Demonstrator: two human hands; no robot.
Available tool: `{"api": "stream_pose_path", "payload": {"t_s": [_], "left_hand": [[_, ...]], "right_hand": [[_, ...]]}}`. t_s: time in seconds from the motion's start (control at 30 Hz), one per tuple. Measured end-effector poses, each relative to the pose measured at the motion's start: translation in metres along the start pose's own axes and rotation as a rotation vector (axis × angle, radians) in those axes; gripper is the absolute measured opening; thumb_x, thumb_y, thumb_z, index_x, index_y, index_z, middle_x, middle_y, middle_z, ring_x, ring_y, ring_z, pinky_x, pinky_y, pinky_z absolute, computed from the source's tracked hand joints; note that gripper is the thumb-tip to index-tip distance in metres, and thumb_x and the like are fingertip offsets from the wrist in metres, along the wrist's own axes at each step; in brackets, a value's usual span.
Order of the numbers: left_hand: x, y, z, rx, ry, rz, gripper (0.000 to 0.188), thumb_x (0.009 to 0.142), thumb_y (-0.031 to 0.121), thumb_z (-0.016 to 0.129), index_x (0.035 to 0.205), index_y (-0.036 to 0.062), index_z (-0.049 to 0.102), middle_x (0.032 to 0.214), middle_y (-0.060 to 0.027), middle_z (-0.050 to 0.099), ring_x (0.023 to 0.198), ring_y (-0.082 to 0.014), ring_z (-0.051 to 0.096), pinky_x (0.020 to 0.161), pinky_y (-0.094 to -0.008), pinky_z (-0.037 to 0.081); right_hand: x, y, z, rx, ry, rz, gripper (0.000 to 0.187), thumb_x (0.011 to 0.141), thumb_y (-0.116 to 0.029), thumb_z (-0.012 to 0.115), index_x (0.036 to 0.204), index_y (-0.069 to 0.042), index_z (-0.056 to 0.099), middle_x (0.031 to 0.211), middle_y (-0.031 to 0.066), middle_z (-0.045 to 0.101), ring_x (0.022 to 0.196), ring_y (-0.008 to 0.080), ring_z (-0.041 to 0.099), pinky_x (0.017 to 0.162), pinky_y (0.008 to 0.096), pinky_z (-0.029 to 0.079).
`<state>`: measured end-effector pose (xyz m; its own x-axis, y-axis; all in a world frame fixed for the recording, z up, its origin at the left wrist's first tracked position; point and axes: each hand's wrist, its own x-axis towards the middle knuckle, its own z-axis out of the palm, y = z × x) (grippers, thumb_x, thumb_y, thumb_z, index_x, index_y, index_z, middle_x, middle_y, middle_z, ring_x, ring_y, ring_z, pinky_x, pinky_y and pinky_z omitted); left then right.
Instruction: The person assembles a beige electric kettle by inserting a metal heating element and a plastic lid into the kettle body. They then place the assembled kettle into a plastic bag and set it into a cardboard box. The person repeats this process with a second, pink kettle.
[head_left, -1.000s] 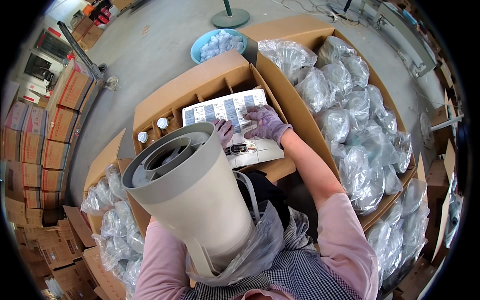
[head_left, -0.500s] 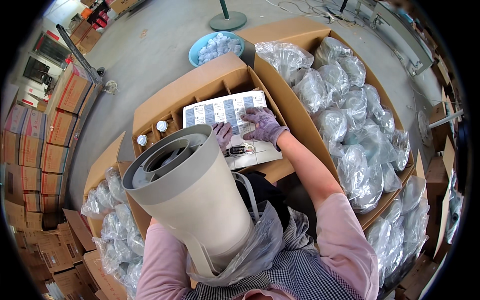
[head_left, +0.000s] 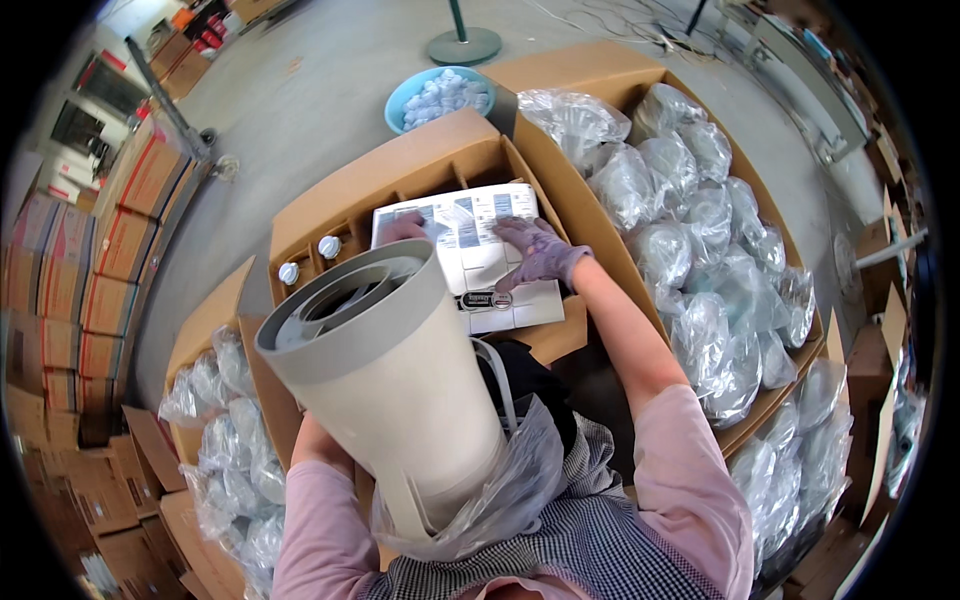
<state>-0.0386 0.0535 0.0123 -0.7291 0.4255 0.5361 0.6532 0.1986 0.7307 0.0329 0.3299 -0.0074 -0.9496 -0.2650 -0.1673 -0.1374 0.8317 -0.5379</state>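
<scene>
A white sheet of printed labels (head_left: 480, 275) with blue-grey blocks lies across the divided cardboard box (head_left: 360, 190) in front of me. My right hand (head_left: 540, 250), in a purple-grey glove, rests on the sheet's right side with its fingers apart. At the sheet's upper left is my gloved left hand (head_left: 405, 227). Motion smears its fingers, and whether they hold anything does not show. Two white-capped bottles (head_left: 329, 247) stand in the box's left compartments. A large cream cylinder with a grey rim (head_left: 390, 400) rises before my chest and hides my left wrist.
On the right stands a big carton full of clear-plastic-wrapped items (head_left: 690, 240); more wrapped items (head_left: 235, 460) fill a carton at left. A blue basin of pale caps (head_left: 440, 100) sits beyond the box. Stacked cartons (head_left: 105, 290) line the far left.
My left hand has moved up and left over the sheet, toward its upper edge. My right hand stays at the right side, its fingers slightly shifted.
</scene>
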Motion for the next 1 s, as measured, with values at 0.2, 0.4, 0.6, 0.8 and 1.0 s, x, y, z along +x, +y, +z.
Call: {"api": "stream_pose_path", "payload": {"t_s": [0.2, 0.4, 0.6, 0.8, 1.0], "left_hand": [[-0.009, 0.113, -0.136, -0.493, 0.531, -0.259, 0.012, 0.098, 0.011, 0.060, 0.106, 0.0027, 0.055, 0.093, -0.0093, 0.068, 0.079, -0.0167, 0.066, 0.074, -0.0295, 0.053], [-0.043, 0.232, -0.188, -0.494, 0.268, -0.106, 0.052, 0.084, 0.033, 0.076, 0.118, -0.0003, 0.055, 0.098, -0.0106, 0.064, 0.082, -0.0200, 0.063, 0.076, -0.0331, 0.051], [-0.051, 0.288, -0.152, -0.161, -0.084, -0.399, 0.008, 0.092, 0.005, 0.062, 0.097, 0.0010, 0.057, 0.079, -0.0026, 0.059, 0.068, -0.0092, 0.058, 0.062, -0.0247, 0.049], [-0.042, 0.296, -0.146, -0.196, -0.220, -0.444, 0.005, 0.091, 0.004, 0.062, 0.094, 0.0021, 0.057, 0.080, -0.0016, 0.059, 0.068, -0.0082, 0.060, 0.061, -0.0236, 0.048], [-0.036, 0.289, -0.153, -0.159, -0.309, -0.445, 0.006, 0.090, 0.006, 0.061, 0.093, 0.0024, 0.057, 0.081, -0.0007, 0.059, 0.069, -0.0076, 0.058, 0.063, -0.0231, 0.047]], "right_hand": [[-0.059, -0.151, -0.135, 1.153, 0.253, -0.361, 0.040, 0.102, -0.027, 0.054, 0.132, 0.000, 0.057, 0.124, 0.0110, 0.064, 0.111, 0.0177, 0.061, 0.097, 0.0288, 0.047], [-0.083, -0.245, -0.152, 0.338, 0.137, -0.633, 0.029, 0.100, -0.021, 0.050, 0.122, -0.009, 0.065, 0.113, 0.0162, 0.067, 0.104, 0.0311, 0.064, 0.089, 0.0368, 0.051], [-0.069, -0.233, -0.124, 0.312, 0.210, -0.729, 0.027, 0.097, -0.018, 0.053, 0.119, -0.007, 0.065, 0.104, 0.0147, 0.068, 0.097, 0.0309, 0.065, 0.084, 0.0369, 0.052], [-0.058, -0.210, -0.116, -0.026, 0.372, -1.024, 0.048, 0.090, -0.009, 0.056, 0.137, -0.007, 0.047, 0.110, 0.0190, 0.065, 0.096, 0.0379, 0.064, 0.082, 0.0416, 0.053], [-0.063, -0.212, -0.116, 0.019, 0.339, -1.076, 0.050, 0.090, -0.011, 0.056, 0.139, -0.005, 0.044, 0.115, 0.0207, 0.064, 0.101, 0.0395, 0.063, 0.085, 0.0437, 0.052]]}}
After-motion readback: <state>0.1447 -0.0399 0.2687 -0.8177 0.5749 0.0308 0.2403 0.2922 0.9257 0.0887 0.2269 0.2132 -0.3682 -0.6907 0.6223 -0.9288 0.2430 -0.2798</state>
